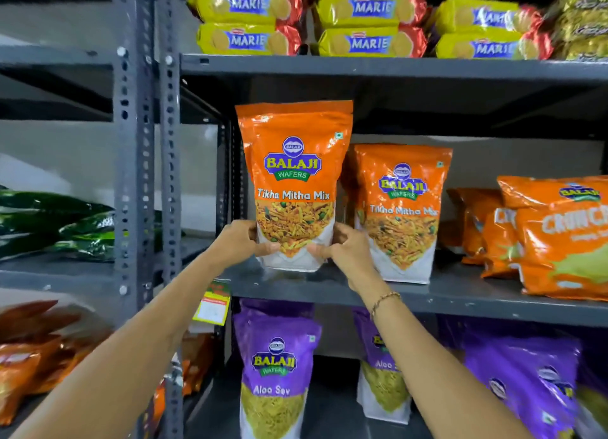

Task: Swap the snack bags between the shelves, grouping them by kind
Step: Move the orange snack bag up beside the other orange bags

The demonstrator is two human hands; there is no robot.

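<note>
Front orange bag point(293, 182) at the middle shelf's point(460, 290) left end reads "BALAJI WAFERS Tikha Mitha Mix", same on the orange bag beside it point(403, 208). Yellow packs point(245, 39) on the top shelf say "MARIE". Purple bag point(276, 373) on the shelf below: "BALAJI WAFERS Aloo Sev". Right-end orange bag point(569, 241) shows "CRUNC", cut off.

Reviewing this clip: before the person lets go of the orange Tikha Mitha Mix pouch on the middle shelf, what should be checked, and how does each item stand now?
1. Left hand and right hand both grip the orange Tikha Mitha Mix pouch: ok.
2. Pouch upright, label forward: ok.
3. Pouch base resting on the grey metal middle shelf: cannot tell.
4. Same-kind second orange pouch beside it: ok.
5. Purple Aloo Sev pouches kept on the shelf below: ok.
</note>
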